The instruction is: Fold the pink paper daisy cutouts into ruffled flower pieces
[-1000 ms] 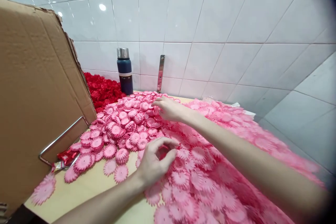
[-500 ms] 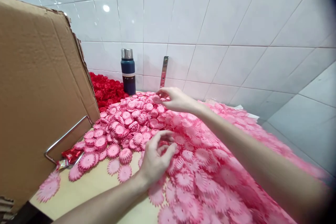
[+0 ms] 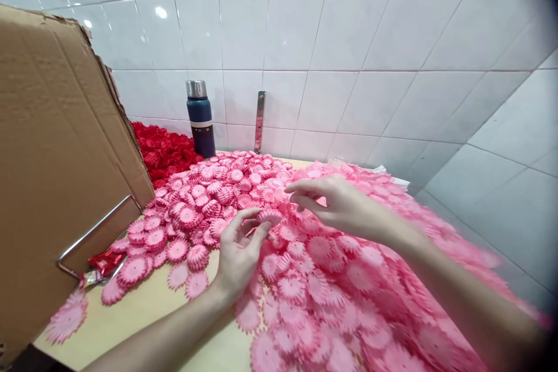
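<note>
A large heap of flat pink paper flower discs (image 3: 331,290) covers the tan table (image 3: 143,308) from the middle to the right. Gathered, cupped pink flowers (image 3: 204,197) lie in a patch further back on the left. My left hand (image 3: 238,253) rests on the heap's near edge and pinches a gathered pink flower (image 3: 269,216) between thumb and fingertips. My right hand (image 3: 335,203) hovers just to the right of it, thumb and fingers curled toward that same flower; whether it holds anything I cannot tell.
A brown cardboard sheet (image 3: 52,157) stands upright on the left, with a bent metal rod (image 3: 93,232) and a red wrapper (image 3: 102,261) at its foot. A pile of red flowers (image 3: 163,151) and a dark blue flask (image 3: 199,119) sit by the white tiled wall.
My right hand pulled back from the far patch of gathered flowers toward my left hand. My left hand lifted its fingers and now pinches a gathered flower.
</note>
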The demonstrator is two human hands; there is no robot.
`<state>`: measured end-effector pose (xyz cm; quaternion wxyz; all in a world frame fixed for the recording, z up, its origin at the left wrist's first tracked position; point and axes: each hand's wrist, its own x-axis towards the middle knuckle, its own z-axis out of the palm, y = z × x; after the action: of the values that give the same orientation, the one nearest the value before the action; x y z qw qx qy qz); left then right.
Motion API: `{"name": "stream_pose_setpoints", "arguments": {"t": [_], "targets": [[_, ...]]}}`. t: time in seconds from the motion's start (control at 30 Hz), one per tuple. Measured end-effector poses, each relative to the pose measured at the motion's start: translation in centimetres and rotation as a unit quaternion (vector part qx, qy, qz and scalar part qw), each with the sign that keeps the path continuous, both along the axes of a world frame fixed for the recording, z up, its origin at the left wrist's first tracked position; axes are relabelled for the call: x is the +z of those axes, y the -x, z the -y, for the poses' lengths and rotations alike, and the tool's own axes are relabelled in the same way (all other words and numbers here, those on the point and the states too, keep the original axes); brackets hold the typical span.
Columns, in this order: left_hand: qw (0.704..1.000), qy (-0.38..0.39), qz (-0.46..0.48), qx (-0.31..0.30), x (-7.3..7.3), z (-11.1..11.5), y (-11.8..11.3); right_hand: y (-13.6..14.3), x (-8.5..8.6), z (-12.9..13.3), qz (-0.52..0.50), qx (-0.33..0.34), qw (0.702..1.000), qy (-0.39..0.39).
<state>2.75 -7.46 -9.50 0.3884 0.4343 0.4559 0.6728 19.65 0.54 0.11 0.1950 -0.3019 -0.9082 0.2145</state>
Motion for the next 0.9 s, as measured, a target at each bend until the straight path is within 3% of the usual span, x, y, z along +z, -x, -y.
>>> {"name": "stream_pose_setpoints", "arguments": {"t": [0.17,0.3,0.47,0.73,0.9], "targets": [[0.999,-0.031,-0.002,-0.009,-0.4,-0.3,0.2,-0.3,-1.2,0.6,-0.042,0.068,0.995,0.057],[0.998,-0.058,0.017,-0.036,-0.3,-0.5,0.0,0.2,-2.6,0.9,-0.076,0.051,0.995,0.046],[0.997,-0.074,0.004,-0.039,-0.5,-0.6,0.0,0.7,-3.3,1.2,-0.1,0.047,0.992,0.064],[0.996,-0.081,-0.045,-0.002,-1.1,-0.8,0.5,2.2,-5.3,2.4,-0.168,-0.024,0.984,-0.058],[1.0,0.002,0.02,-0.024,-0.9,-1.0,0.5,1.8,-4.5,1.7,-0.198,-0.026,0.976,0.091]]}}
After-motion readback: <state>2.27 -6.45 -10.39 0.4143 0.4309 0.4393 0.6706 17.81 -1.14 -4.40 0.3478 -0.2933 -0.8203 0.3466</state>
